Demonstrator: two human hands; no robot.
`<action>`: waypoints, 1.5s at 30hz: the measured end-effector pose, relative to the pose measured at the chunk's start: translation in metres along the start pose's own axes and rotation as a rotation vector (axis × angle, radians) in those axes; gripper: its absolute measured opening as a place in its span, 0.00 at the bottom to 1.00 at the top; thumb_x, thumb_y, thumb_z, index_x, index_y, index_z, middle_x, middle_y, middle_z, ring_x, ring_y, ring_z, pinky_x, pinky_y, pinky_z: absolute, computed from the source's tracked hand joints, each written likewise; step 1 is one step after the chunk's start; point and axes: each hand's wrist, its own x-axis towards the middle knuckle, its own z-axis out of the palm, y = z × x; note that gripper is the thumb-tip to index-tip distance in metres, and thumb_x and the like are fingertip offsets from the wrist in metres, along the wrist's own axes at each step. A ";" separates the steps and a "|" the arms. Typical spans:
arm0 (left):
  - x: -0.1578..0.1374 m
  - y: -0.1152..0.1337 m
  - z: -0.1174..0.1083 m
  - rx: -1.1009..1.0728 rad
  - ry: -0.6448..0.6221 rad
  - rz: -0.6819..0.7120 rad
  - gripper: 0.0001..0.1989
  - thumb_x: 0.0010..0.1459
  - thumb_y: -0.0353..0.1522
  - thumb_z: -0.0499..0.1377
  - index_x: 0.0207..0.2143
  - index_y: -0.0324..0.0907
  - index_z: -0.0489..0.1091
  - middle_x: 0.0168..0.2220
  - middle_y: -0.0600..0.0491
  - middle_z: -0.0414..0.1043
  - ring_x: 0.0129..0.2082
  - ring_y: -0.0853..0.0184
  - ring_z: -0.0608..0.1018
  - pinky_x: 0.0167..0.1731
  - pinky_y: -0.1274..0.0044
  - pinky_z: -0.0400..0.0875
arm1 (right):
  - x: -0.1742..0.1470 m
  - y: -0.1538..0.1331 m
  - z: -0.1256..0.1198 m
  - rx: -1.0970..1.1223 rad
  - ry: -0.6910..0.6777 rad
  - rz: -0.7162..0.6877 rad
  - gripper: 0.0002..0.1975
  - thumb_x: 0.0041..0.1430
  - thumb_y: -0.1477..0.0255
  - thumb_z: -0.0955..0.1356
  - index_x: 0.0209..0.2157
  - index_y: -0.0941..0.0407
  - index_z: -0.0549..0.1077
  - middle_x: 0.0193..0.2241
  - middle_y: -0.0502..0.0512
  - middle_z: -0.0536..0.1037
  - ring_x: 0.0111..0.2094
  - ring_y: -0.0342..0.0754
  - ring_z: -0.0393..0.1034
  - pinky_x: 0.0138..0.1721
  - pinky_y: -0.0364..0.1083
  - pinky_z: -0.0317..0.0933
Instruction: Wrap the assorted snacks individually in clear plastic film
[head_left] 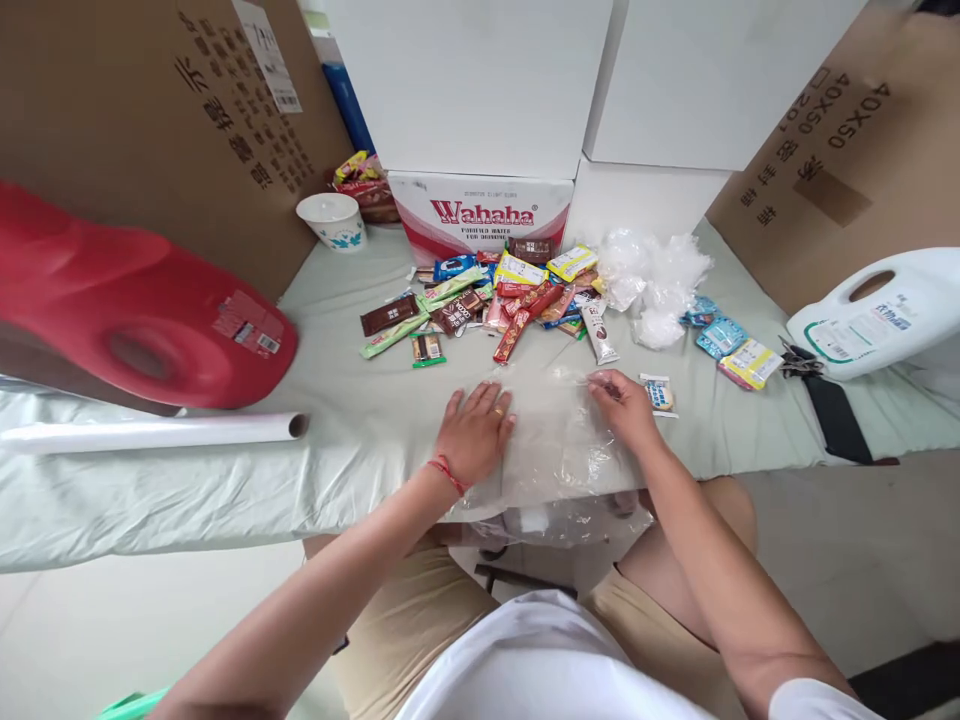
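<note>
A clear plastic bag [555, 440] lies spread on the cloth in front of me, its near end hanging over the table edge. My left hand [475, 432] rests flat on the bag's left side, fingers stretched out. With finger and thumb pinched together, my right hand [621, 402] grips the bag's far right corner. Just beyond is a pile of wrapped snacks [465, 305], with a red-wrapped bar [525, 322] and a white-wrapped bar [599, 333] at its near side. To the right of my right hand sits a small wrapped biscuit [659, 395].
Crumpled clear plastic bags [652, 280] lie right of the pile, near blue packets [721, 338]. A red jug [135, 310] and a white roll [150, 433] are on the left. At right stand a white jug [892, 310] and a black strap [836, 420]. Boxes [480, 215] line the back.
</note>
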 end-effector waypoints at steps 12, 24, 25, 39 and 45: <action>0.005 -0.037 0.013 0.075 -0.025 -0.016 0.28 0.75 0.42 0.44 0.73 0.48 0.60 0.75 0.48 0.54 0.75 0.54 0.60 0.72 0.47 0.47 | 0.175 -0.063 -0.038 -1.042 -0.128 -0.396 0.17 0.67 0.75 0.62 0.51 0.55 0.79 0.49 0.65 0.81 0.54 0.61 0.72 0.46 0.53 0.67; 0.006 -0.037 0.012 0.043 -0.009 -0.012 0.28 0.74 0.41 0.45 0.73 0.47 0.60 0.75 0.47 0.56 0.74 0.54 0.61 0.73 0.48 0.47 | 0.267 -0.111 -0.002 -1.233 -0.230 -0.373 0.19 0.64 0.74 0.69 0.55 0.54 0.79 0.51 0.62 0.82 0.50 0.61 0.76 0.46 0.51 0.65; 0.006 -0.037 0.011 0.033 -0.010 -0.017 0.28 0.74 0.41 0.45 0.72 0.46 0.60 0.75 0.47 0.55 0.74 0.54 0.61 0.73 0.48 0.46 | 0.257 -0.117 -0.011 -1.166 -0.161 -0.412 0.20 0.67 0.74 0.66 0.58 0.54 0.77 0.53 0.62 0.81 0.51 0.60 0.75 0.47 0.51 0.65; 0.004 -0.038 0.012 -0.025 -0.019 -0.009 0.28 0.74 0.41 0.45 0.72 0.48 0.62 0.75 0.47 0.56 0.75 0.54 0.59 0.74 0.48 0.43 | 0.088 -0.132 0.065 -0.703 -1.340 -0.623 0.24 0.60 0.76 0.72 0.58 0.50 0.79 0.46 0.56 0.85 0.41 0.52 0.78 0.42 0.46 0.66; 0.005 -0.037 0.011 0.007 -0.035 -0.018 0.28 0.74 0.41 0.45 0.72 0.47 0.61 0.75 0.48 0.54 0.75 0.54 0.59 0.73 0.48 0.44 | 0.201 -0.123 0.072 -0.756 -0.378 -0.465 0.15 0.69 0.73 0.65 0.52 0.57 0.79 0.48 0.60 0.83 0.48 0.56 0.77 0.50 0.50 0.66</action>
